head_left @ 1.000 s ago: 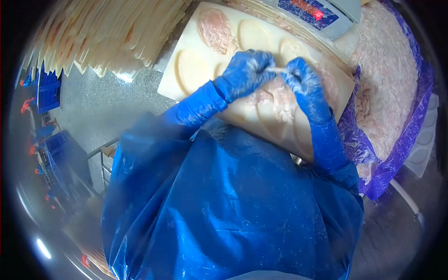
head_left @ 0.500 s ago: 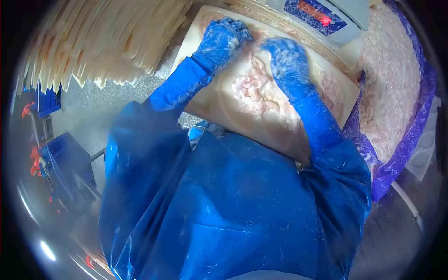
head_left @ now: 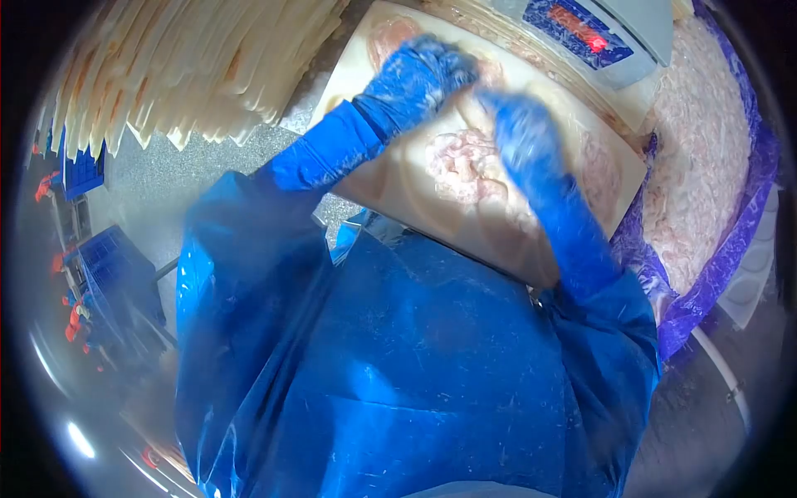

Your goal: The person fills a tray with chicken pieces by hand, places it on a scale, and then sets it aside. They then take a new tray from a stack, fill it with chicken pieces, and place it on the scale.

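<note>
Both hands wear wet blue gloves over a white cutting board (head_left: 374,178). My left hand (head_left: 427,75) is closed, its fingers curled near the board's far edge beside a small pink piece of meat (head_left: 490,73); what it grips is hidden. My right hand (head_left: 529,137) is smeared by motion, its fingertips pointing toward my left hand. Just below it and to its left lies a loose heap of pale pink, minced-looking meat (head_left: 466,168). A flat pink round (head_left: 390,40) shows beyond my left hand, and another flat patch of meat (head_left: 601,170) lies right of my right hand.
A scale with a red lit display (head_left: 577,25) stands behind the board. To the right, a purple liner (head_left: 714,299) surrounds a large mass of pale minced meat (head_left: 701,158). Stacked pale thin slats (head_left: 191,66) fill the upper left. Blue crates (head_left: 116,266) and people in orange show beyond.
My left hand has shifted slightly right and toward me. My right hand has moved a little right and down. The view has tilted slightly, and the meat heap looks more bunched.
</note>
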A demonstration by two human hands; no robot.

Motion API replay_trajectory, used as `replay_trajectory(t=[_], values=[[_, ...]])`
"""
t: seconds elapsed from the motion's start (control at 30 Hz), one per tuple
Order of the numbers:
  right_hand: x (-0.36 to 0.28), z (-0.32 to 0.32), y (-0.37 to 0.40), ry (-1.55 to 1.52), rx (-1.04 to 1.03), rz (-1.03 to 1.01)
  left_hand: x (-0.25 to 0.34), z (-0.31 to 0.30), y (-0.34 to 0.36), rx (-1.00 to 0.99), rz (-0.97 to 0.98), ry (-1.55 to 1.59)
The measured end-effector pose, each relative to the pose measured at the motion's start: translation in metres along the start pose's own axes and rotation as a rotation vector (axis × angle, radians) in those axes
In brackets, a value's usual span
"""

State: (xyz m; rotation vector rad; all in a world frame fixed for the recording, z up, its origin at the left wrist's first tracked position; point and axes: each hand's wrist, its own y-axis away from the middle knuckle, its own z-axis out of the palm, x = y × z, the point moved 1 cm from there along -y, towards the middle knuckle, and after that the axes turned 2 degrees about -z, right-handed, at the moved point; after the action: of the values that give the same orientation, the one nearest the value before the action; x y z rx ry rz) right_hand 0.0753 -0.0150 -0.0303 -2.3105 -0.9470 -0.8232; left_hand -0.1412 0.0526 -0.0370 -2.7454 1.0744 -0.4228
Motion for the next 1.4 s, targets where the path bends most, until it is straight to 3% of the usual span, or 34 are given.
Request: replay_trajectory(t=[0.07,0.1,0.17,0.2,0.27,0.3,0.33,0.4,0.43,0.47,0.5,0.57,0.7,0.73,0.8,0.83,0.87,0.93,0.97,1.0,1.03,1.07,1.1,1.13,1.2,1.23,1.33,1.37,1.4], values=[[0.003,-0.013,0.025,-0.987,0.172,0.035,-0.004,-0.011,0.001,-0.025,-0.055,-0.152],[0.005,-0.011,0.047,-0.986,0.175,0.026,-0.004,-0.016,0.003,-0.054,-0.039,-0.206],[0.009,-0.004,0.098,-1.426,0.145,0.469,0.014,-0.022,0.01,-0.086,-0.047,-0.262],[0.016,-0.018,0.104,-1.42,0.148,0.483,0.035,-0.019,0.019,-0.001,-0.024,-0.178],[0.037,-0.043,0.117,-1.748,0.161,1.112,0.06,-0.003,0.042,-0.089,0.043,0.264],[0.043,-0.046,0.121,-1.735,0.164,1.131,0.057,-0.014,0.042,-0.111,0.097,0.252],[0.046,-0.047,0.125,-1.588,0.087,1.133,0.05,-0.004,0.043,-0.164,-0.235,0.868],[0.042,-0.048,0.123,-1.435,0.005,1.136,0.058,-0.027,0.028,-0.111,-0.052,0.183],[0.03,-0.051,0.109,-1.419,0.054,1.04,0.08,-0.034,0.016,-0.125,-0.279,0.726],[0.022,-0.051,0.1,-1.402,0.104,0.944,0.102,-0.035,0.002,-0.013,0.018,0.356],[0.018,-0.047,0.098,-1.401,0.11,0.952,0.12,-0.017,-0.001,-0.004,0.038,0.277],[0.014,-0.037,0.096,-1.031,-0.07,0.649,0.145,0.007,0.0,0.074,0.031,0.104],[0.018,-0.034,0.121,-1.162,0.003,0.635,0.143,0.004,-0.002,-0.045,0.101,0.152],[0.025,-0.032,0.12,-1.345,0.026,0.714,0.141,0.003,-0.008,-0.04,0.099,0.145],[0.039,-0.033,0.112,-1.537,0.049,0.786,0.139,0.004,-0.021,-0.09,0.0,0.485],[0.047,-0.034,0.108,-1.635,0.064,0.872,0.139,0.003,-0.025,-0.005,-0.031,0.683],[0.052,-0.032,0.106,-1.729,0.079,0.961,0.14,0.005,-0.027,-0.004,-0.034,0.681],[0.06,-0.015,0.118,-1.611,0.001,0.935,0.142,0.015,-0.031,0.029,-0.005,0.563],[0.059,-0.01,0.121,-1.578,0.054,0.887,0.145,0.021,-0.034,0.059,0.118,0.36],[0.058,-0.006,0.122,-1.543,0.107,0.84,0.146,0.027,-0.037,0.066,0.115,0.36],[0.049,-0.004,0.121,-1.752,0.248,0.881,0.148,0.035,-0.039,0.05,0.078,0.415],[0.051,-0.005,0.122,-1.751,0.243,0.881,0.151,0.032,-0.042,0.032,0.041,0.471],[0.054,-0.007,0.123,-1.746,0.136,0.879,0.151,0.02,-0.043,-0.161,-0.146,0.723],[0.057,-0.009,0.122,-1.74,0.033,0.874,0.148,0.023,-0.041,-0.16,-0.148,0.723],[0.062,-0.018,0.114,-1.82,0.097,0.921,0.138,0.016,-0.036,-0.226,-0.337,1.637],[0.061,-0.02,0.108,-1.896,0.156,0.975,0.133,0.011,-0.033,-0.302,-0.406,1.637],[0.051,-0.024,0.081,-1.924,0.304,1.057,0.142,-0.014,-0.032,-0.267,-0.416,1.63],[0.054,-0.039,0.06,-1.992,0.316,1.146,0.139,-0.003,-0.03,-0.113,-0.316,1.678],[0.049,-0.038,0.05,-1.99,0.311,1.151,0.129,-0.004,-0.035,-0.116,-0.318,1.683]])
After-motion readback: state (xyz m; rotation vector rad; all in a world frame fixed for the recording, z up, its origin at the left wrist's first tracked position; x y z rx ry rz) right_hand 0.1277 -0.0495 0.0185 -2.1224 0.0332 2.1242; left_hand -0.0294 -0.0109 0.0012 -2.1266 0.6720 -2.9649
